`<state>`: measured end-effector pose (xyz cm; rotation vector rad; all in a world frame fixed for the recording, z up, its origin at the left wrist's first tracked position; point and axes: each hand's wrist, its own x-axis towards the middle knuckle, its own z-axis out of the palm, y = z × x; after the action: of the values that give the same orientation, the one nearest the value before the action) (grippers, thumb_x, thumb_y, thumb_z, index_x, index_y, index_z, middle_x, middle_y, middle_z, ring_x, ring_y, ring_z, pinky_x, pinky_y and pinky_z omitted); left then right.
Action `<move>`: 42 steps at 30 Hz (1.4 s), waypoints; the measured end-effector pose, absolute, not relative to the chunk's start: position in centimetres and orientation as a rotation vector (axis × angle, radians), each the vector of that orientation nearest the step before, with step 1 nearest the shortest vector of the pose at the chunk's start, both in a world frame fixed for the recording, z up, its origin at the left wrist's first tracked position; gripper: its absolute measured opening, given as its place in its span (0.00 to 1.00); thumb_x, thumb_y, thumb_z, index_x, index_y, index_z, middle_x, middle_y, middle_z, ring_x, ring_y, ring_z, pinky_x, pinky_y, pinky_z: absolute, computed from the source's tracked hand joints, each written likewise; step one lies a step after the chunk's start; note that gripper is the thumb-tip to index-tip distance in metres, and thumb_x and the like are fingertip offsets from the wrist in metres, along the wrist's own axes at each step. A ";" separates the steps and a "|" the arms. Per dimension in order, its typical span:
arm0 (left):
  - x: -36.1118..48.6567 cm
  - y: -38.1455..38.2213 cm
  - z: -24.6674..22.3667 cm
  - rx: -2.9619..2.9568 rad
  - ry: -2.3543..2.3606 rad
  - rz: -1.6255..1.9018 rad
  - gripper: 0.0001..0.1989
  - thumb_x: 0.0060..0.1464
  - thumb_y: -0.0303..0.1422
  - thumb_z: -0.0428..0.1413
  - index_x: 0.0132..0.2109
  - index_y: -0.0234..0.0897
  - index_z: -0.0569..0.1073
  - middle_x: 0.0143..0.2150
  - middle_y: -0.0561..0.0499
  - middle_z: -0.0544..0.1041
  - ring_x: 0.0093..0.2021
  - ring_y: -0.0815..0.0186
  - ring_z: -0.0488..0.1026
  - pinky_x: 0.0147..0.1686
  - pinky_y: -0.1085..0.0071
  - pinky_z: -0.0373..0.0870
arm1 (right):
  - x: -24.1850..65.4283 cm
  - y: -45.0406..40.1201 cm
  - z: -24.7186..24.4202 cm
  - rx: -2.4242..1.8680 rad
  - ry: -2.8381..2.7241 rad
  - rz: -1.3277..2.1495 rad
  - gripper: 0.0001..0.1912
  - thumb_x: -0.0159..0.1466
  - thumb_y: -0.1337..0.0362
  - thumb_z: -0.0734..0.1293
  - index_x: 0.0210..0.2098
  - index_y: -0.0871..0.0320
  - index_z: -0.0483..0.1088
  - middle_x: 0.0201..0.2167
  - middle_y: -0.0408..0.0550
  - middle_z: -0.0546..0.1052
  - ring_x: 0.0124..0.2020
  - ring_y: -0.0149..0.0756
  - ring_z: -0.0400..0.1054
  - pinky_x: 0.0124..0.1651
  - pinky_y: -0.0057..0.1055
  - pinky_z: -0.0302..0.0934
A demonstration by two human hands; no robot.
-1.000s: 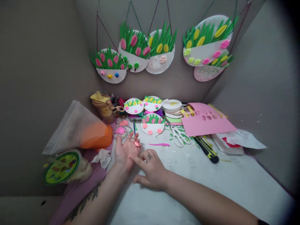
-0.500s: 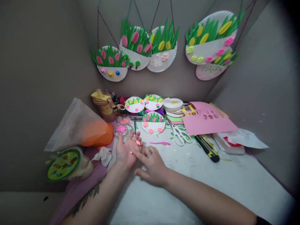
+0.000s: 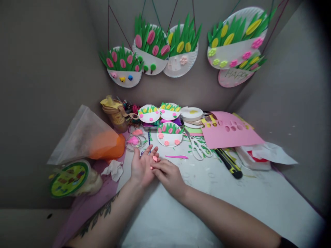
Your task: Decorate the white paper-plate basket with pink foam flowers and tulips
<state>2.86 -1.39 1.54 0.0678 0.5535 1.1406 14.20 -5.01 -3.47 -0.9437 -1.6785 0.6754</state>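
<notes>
My left hand (image 3: pixel 143 168) lies palm up with its fingers stretched and open. A larger lump of pink clay (image 3: pixel 155 158) rests on its fingers. At the palm's edge my right hand (image 3: pixel 169 175) is closed in a pinch, thumb and forefinger together at a small pink clay ball (image 3: pixel 151 168). Just beyond the hands lies a pink modelling tool (image 3: pixel 177 157). Farther back is a small paper plate (image 3: pixel 169 139) with green paper grass, pink tulips and pink clay flowers.
White scissors (image 3: pixel 198 148), a box cutter (image 3: pixel 229 164) and pink paper (image 3: pixel 230 136) lie to the right. On the left are an orange-filled bag (image 3: pixel 106 144), a green-lidded tub (image 3: pixel 74 179) and crumpled tissue (image 3: pixel 113 170). Decorated plates (image 3: pixel 125 81) hang on the wall behind.
My right hand has gone from a pointing finger on my left palm to a pinch at the small clay ball. Both hands sit slightly farther right.
</notes>
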 end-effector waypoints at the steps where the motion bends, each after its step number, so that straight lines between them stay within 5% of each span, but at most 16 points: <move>1: 2.9 -1.4 1.5 0.073 0.552 1.143 0.26 0.59 0.51 0.38 0.40 0.33 0.68 0.38 0.42 0.71 0.29 0.64 0.68 0.28 0.66 0.70 | 14.2 -5.0 -3.5 -0.944 -1.674 0.677 0.09 0.64 0.64 0.64 0.42 0.53 0.75 0.34 0.47 0.76 0.38 0.35 0.70 0.43 0.33 0.66; 13: 2.2 -0.6 1.2 0.043 0.544 1.227 0.27 0.59 0.51 0.38 0.39 0.33 0.68 0.36 0.43 0.71 0.28 0.65 0.68 0.26 0.67 0.69 | 14.3 -6.2 -2.9 -0.839 -1.969 0.317 0.18 0.64 0.66 0.60 0.53 0.55 0.68 0.30 0.48 0.68 0.33 0.37 0.62 0.36 0.36 0.64; 27: 2.1 -0.7 1.5 0.056 0.531 1.159 0.27 0.58 0.53 0.37 0.40 0.34 0.68 0.38 0.42 0.71 0.28 0.64 0.69 0.25 0.65 0.69 | 14.4 -5.9 -3.5 -0.919 -2.013 0.356 0.28 0.66 0.47 0.55 0.59 0.54 0.63 0.32 0.48 0.62 0.36 0.39 0.56 0.38 0.38 0.60; 36: 2.0 -0.6 1.4 0.094 0.504 1.121 0.27 0.58 0.52 0.38 0.39 0.33 0.69 0.38 0.42 0.71 0.29 0.63 0.69 0.27 0.65 0.69 | 14.6 -5.4 -3.4 -0.907 -2.012 0.335 0.21 0.67 0.59 0.58 0.58 0.56 0.64 0.34 0.50 0.66 0.38 0.40 0.59 0.41 0.40 0.62; 42: 2.0 -0.8 1.3 0.087 0.494 1.128 0.26 0.59 0.51 0.38 0.40 0.33 0.68 0.38 0.42 0.71 0.28 0.64 0.68 0.27 0.65 0.69 | 14.7 -5.5 -3.5 -0.938 -1.834 0.457 0.12 0.65 0.67 0.61 0.47 0.55 0.71 0.32 0.48 0.69 0.37 0.36 0.64 0.42 0.35 0.63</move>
<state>1.98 -0.78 1.32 0.0866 0.4940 1.1281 14.69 -5.48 -3.45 -0.9380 -1.8340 0.4570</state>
